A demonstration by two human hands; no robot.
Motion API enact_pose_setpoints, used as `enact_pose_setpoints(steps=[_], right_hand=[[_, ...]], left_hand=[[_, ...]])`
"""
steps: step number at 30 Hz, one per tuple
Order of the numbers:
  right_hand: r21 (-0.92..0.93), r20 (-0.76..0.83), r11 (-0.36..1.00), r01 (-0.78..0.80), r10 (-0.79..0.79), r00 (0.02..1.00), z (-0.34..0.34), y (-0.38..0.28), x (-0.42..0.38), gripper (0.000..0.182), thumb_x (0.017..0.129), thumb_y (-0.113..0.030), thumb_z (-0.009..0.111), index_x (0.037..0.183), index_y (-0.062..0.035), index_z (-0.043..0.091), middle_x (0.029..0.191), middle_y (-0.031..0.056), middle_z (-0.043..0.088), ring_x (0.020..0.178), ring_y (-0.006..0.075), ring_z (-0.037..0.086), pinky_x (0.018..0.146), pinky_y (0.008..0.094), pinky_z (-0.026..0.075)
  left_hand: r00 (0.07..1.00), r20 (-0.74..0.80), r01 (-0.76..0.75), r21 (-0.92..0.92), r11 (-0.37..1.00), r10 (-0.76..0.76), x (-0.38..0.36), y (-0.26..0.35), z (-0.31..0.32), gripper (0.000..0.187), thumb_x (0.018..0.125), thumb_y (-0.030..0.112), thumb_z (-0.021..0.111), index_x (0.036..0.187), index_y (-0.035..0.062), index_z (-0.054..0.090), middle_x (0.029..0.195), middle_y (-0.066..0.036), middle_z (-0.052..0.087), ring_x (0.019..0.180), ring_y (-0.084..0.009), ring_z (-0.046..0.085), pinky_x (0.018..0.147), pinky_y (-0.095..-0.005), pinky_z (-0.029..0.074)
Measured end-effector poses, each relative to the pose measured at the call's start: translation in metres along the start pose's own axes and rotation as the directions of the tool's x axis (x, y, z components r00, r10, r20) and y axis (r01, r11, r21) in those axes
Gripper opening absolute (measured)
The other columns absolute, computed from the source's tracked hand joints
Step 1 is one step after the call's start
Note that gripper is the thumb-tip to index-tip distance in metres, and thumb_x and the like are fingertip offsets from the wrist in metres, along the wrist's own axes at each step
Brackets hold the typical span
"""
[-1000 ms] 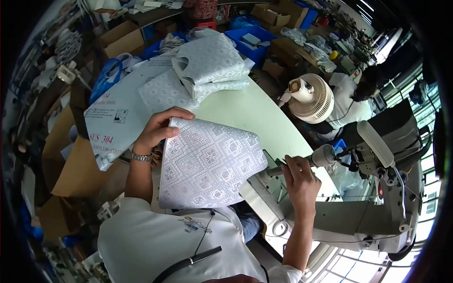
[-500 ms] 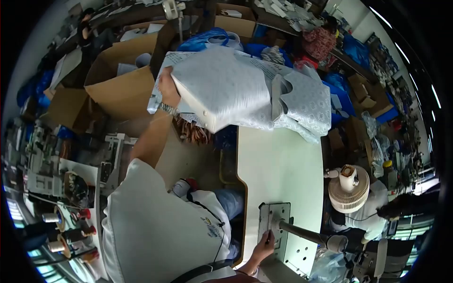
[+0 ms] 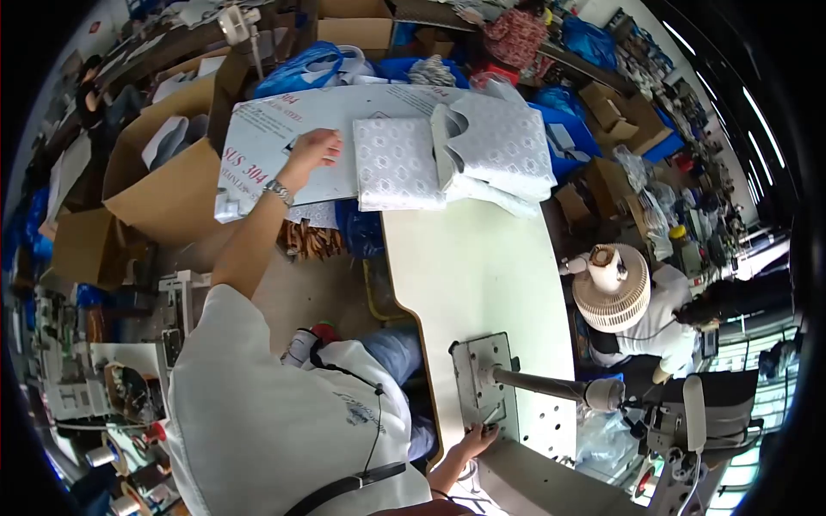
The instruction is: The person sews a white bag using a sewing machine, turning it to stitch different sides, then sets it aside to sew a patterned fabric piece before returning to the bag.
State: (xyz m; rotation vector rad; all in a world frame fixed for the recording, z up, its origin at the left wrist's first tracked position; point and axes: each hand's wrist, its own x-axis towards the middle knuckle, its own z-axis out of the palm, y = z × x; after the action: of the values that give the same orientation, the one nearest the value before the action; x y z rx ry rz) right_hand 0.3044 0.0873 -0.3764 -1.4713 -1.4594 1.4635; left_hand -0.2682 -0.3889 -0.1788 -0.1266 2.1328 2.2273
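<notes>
My left hand [image 3: 315, 153], with a metal watch on its wrist, is over a printed steel-coloured board [image 3: 258, 129]. Its fingers are loosely bent and apart, with nothing between them. Just right of it lies a flat stack of white patterned pieces [image 3: 397, 163]. Beside that stack rests a larger patterned pile [image 3: 503, 146] with curved cut-outs along one side. Down at the machine's metal plate [image 3: 486, 378], my right hand [image 3: 478, 440] has its fingers pinched around a small, thin object that I cannot make out.
The pale worktable [image 3: 473, 275] runs down to a machine arm [image 3: 542, 384]. Cardboard boxes [image 3: 168, 185] stand at the upper left. A fan [image 3: 611, 288] is on the right, near a person in white [image 3: 658, 322]. Another person [image 3: 514, 36] is at the top.
The patterned stack, earlier lifted and tilted in my left hand, now lies flat beside the larger pile. My left hand has let go and is left of it. The whole view has shifted.
</notes>
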Motion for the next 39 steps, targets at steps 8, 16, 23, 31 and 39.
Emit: enact_pose_setpoints(steps=[8,16,23,31,39], right_hand=[[-0.261,-0.113,0.965,-0.016,-0.014,0.994,-0.021,-0.019,-0.039,0.063,0.1,-0.008,0.057,0.158,0.0095,0.04,0.154,0.0247,0.053,0.13,0.0324,0.057,0.109,0.0395,0.045],[0.095,-0.113,0.993,0.065,-0.054,0.992,-0.053,-0.001,-0.077,0.032,0.105,-0.014,0.062,0.134,0.0004,0.066,0.118,0.0093,0.074,0.097,0.0166,0.071,0.081,0.0262,0.054],[0.211,0.218,0.921,0.328,-0.371,0.902,0.021,-0.194,-0.097,0.034,0.107,-0.021,0.068,0.133,0.0006,0.067,0.123,0.0114,0.074,0.106,0.0202,0.071,0.093,0.032,0.055],[-0.155,0.447,0.766,0.624,-0.509,0.736,0.116,-0.309,-0.138,0.09,0.088,-0.027,0.083,0.159,0.0,0.034,0.142,0.0282,0.062,0.116,0.0467,0.069,0.094,0.0466,0.058],[0.274,0.181,0.856,0.439,-0.494,0.851,0.085,-0.247,-0.11,0.063,0.096,-0.014,0.08,0.147,0.0012,0.046,0.13,0.0133,0.063,0.117,0.0222,0.059,0.105,0.0347,0.046]], left_hand=[[0.963,0.176,-0.263,0.412,0.873,0.207,0.039,-0.046,0.27,0.06,0.075,0.052,0.092,0.086,-0.002,0.07,0.099,-0.018,0.073,0.088,-0.0287,0.069,0.076,-0.0444,0.053],[0.582,0.215,-0.807,0.279,0.521,0.785,0.032,0.09,0.301,0.046,0.092,0.037,0.082,0.076,-0.0005,0.06,0.072,-0.016,0.058,0.069,-0.035,0.054,0.068,-0.0457,0.046],[0.25,0.664,-0.966,0.119,0.23,0.705,-0.098,0.231,0.301,0.031,0.104,0.031,0.071,0.104,0.0,0.072,0.081,-0.013,0.071,0.073,-0.0249,0.069,0.064,-0.0356,0.051],[0.099,0.86,-0.926,-0.104,0.363,0.5,-0.263,0.118,0.324,0.043,0.091,0.03,0.083,0.119,0.007,0.061,0.088,-0.012,0.07,0.084,-0.031,0.07,0.078,-0.0453,0.055],[-0.171,0.777,-0.973,-0.037,-0.227,0.605,-0.194,0.05,0.288,0.051,0.092,0.038,0.081,0.132,0.0097,0.065,0.145,-0.009,0.059,0.142,-0.0297,0.049,0.125,-0.0614,0.033]])
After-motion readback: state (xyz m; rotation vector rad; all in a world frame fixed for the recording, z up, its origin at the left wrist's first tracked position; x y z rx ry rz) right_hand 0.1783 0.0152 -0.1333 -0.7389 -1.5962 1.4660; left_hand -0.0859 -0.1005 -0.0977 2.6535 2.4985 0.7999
